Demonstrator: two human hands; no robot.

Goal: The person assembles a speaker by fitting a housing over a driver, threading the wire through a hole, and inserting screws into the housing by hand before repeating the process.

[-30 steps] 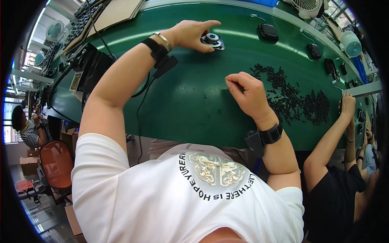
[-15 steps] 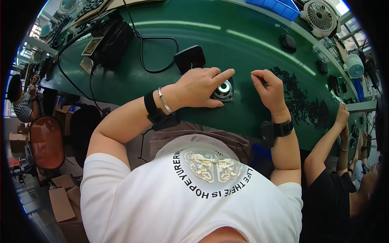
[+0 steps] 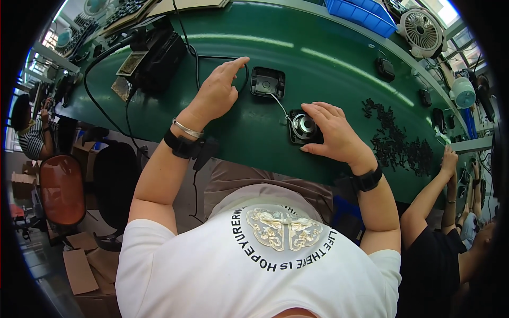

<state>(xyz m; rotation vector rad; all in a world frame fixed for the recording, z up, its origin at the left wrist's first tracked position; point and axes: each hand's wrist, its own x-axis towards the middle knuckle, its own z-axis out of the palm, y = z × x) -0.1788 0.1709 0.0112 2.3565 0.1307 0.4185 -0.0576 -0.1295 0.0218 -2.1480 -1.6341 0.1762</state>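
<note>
A small black square speaker (image 3: pixel 301 127) with a round shiny cone lies on the green table (image 3: pixel 249 138). My right hand (image 3: pixel 335 137) cups it from the right side, fingers curled on its edge. A thin white wire runs from it to a black square housing (image 3: pixel 267 82) farther back. My left hand (image 3: pixel 216 94) hovers just left of that housing, index finger stretched out toward it, holding nothing.
A black box with cables (image 3: pixel 159 58) stands at the back left. A heap of small dark parts (image 3: pixel 397 143) lies to the right. A white fan (image 3: pixel 422 29) and blue bins (image 3: pixel 366 13) are at the back. Another person's arm (image 3: pixel 432 196) reaches in at right.
My left hand has left the speaker and moved back and left toward the black housing. My right hand has closed in on the speaker. The view has shifted.
</note>
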